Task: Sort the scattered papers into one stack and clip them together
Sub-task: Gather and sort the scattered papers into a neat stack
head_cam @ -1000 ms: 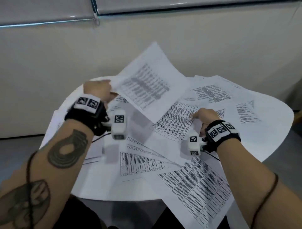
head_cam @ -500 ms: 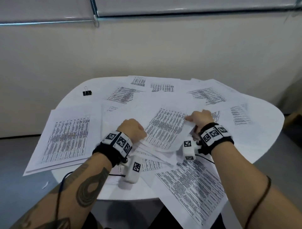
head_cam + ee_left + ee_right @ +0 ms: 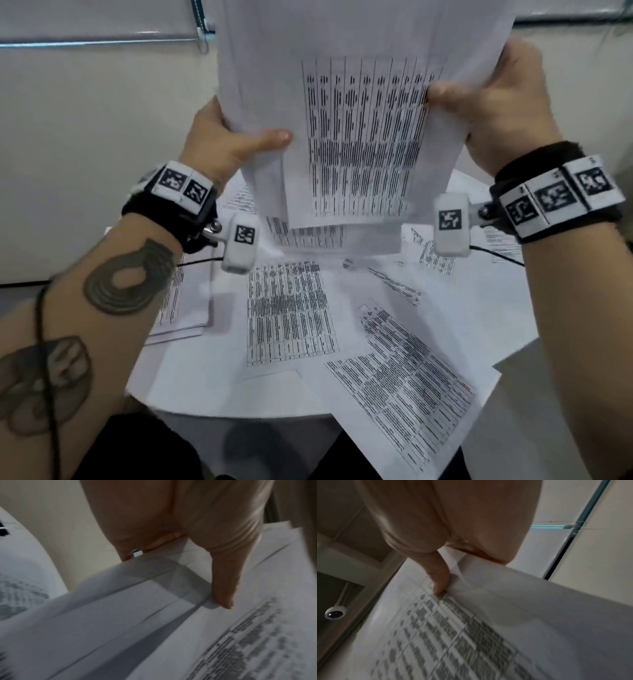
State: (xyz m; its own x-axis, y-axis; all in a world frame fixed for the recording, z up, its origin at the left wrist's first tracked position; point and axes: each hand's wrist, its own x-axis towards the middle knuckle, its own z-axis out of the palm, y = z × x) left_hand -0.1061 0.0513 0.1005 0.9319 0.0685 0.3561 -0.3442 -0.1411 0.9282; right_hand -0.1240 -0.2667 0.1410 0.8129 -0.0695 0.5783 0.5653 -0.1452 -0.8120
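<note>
2 hands (image 3: 219, 144) (image 3: 496, 113), paper stack (image 3: 359, 113) upright, lengthwise vertical

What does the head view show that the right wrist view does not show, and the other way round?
Only the head view shows the left hand, the loose papers on the white table, and both wrist bands. Only the right wrist view shows a ceiling camera. Both show the right hand pinching the raised sheets, thumb on the printed side.
</note>
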